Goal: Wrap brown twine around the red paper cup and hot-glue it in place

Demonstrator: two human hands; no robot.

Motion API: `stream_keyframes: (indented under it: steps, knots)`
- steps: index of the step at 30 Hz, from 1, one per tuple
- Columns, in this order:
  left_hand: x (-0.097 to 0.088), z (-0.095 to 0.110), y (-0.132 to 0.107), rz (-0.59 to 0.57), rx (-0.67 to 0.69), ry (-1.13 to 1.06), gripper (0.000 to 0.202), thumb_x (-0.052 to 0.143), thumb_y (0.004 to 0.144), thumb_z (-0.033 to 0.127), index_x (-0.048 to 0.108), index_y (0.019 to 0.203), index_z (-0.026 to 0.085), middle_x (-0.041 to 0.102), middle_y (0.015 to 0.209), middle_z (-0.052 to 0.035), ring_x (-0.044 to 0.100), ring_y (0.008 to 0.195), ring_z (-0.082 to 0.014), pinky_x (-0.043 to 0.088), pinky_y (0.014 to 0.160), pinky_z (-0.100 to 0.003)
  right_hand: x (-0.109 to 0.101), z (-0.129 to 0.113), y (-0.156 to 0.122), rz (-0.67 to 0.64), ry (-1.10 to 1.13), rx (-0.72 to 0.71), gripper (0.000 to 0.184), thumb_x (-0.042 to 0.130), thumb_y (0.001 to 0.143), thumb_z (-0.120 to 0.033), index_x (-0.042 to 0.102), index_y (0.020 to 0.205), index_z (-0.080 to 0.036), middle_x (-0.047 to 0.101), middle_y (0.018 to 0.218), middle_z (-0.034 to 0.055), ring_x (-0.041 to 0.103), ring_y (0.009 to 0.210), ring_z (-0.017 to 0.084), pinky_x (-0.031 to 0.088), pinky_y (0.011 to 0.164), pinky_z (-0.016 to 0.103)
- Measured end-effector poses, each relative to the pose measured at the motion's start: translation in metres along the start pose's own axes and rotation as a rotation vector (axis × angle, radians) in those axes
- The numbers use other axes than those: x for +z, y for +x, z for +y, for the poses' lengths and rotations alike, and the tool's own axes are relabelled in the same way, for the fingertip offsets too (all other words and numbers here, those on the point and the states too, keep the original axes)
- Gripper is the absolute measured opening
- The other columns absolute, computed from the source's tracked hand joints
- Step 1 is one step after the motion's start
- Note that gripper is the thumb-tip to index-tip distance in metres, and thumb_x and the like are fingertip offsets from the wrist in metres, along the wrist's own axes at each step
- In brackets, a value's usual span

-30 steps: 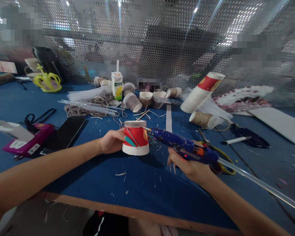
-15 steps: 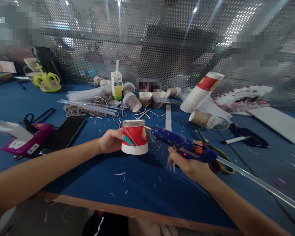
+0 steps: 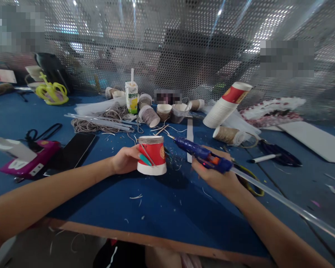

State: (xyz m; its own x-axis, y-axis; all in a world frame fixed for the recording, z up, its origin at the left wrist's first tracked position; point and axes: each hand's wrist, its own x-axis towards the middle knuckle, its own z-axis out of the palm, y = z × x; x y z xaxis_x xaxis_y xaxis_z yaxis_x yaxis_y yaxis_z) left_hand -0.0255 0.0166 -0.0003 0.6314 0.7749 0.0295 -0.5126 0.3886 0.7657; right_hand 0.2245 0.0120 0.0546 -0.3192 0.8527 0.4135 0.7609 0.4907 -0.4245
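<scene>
My left hand (image 3: 126,159) grips a red and white paper cup (image 3: 155,153), held upside down just above the table. Grey cord (image 3: 150,139) is wound around the cup's upper end, and a strand of it slants down the red side. A long green fingernail shows against the cup. My right hand (image 3: 213,175) is wrapped round a blue hot glue gun (image 3: 197,150), with a small red light lit on it. A long clear glue stick (image 3: 284,204) runs out of its back. The gun's nozzle points up and left, apart from the cup.
Behind the cup lie grey cord (image 3: 100,123), a juice carton (image 3: 132,98) and several cord-wrapped cups (image 3: 149,116). Stacked paper cups (image 3: 222,108) lean at the right, near scissors (image 3: 254,182). At the left are a phone (image 3: 76,150) and a purple power strip (image 3: 35,163).
The glue gun's nozzle has drawn away from the cup's corded end, up and to the right. My left hand and the cup have hardly moved.
</scene>
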Motion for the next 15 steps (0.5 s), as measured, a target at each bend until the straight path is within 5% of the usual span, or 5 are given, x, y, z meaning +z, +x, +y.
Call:
stream_keyframes:
  steps: [6, 12, 15]
  knots:
    - [0.005, -0.004, 0.002, 0.105, 0.046, 0.033, 0.046, 0.077, 0.055, 0.021, 0.067, 0.099, 0.013, 0.074, 0.09, -0.008, 0.068, 0.082, -0.0212, 0.047, 0.082, -0.034, 0.009, 0.034, 0.019, 0.026, -0.466, 0.191, 0.038, 0.06, 0.074, -0.052, 0.037, 0.075, -0.022, 0.056, 0.088, 0.0125, 0.06, 0.073, 0.028, 0.044, 0.058, 0.037]
    - [0.008, -0.006, 0.005, 0.231, 0.097, 0.085, 0.052, 0.083, 0.054, 0.023, 0.064, 0.102, 0.014, 0.073, 0.093, -0.0084, 0.068, 0.085, -0.0225, 0.047, 0.087, -0.037, 0.018, 0.053, 0.021, -0.089, -0.288, 0.338, 0.061, 0.077, 0.053, -0.055, 0.038, 0.085, -0.019, 0.05, 0.095, 0.0138, 0.055, 0.093, 0.034, 0.049, 0.076, 0.046]
    - [0.006, -0.008, 0.007, 0.261, 0.088, 0.128, 0.053, 0.085, 0.053, 0.024, 0.063, 0.1, 0.014, 0.072, 0.092, -0.0083, 0.068, 0.085, -0.0231, 0.047, 0.088, -0.039, 0.018, 0.043, 0.015, 0.022, -0.326, 0.318, 0.067, 0.078, 0.051, -0.052, 0.039, 0.093, -0.017, 0.049, 0.105, 0.0205, 0.048, 0.105, 0.044, 0.042, 0.085, 0.059]
